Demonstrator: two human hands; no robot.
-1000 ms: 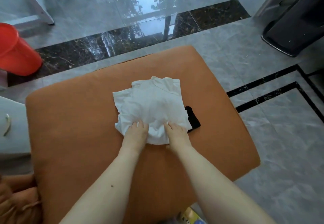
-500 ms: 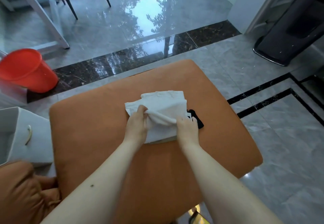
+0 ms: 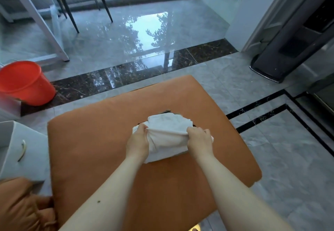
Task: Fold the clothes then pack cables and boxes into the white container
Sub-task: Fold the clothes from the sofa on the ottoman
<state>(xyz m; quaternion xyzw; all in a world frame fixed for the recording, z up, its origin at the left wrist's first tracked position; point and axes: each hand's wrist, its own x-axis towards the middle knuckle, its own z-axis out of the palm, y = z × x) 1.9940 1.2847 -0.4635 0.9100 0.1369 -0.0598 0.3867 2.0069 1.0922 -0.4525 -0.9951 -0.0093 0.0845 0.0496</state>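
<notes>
Folding step, garment nearly done: white shirt (image 3: 167,136) bunched mid-ottoman (image 3: 101,140), toward far edge, gripped by left hand (image 3: 138,143) and right hand (image 3: 198,140) at either side. Next, probably: lay flat, smooth, set aside before packing white container (image 3: 27,149).

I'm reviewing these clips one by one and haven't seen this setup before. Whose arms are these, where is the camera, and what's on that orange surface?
There is no machine here. A person wears a wide-angle camera on the head, so the single view looks forward and down along both bare arms. The left hand and right hand each grip a side of a folded white garment, fingers curled into the cloth, over the orange cushioned seat. Whether the bundle rests on the seat or is lifted, I cannot tell. Something dark peeks out behind the garment; too little shows to name it. On the floor to the left stand a white container and, farther off, a red bucket.
</notes>
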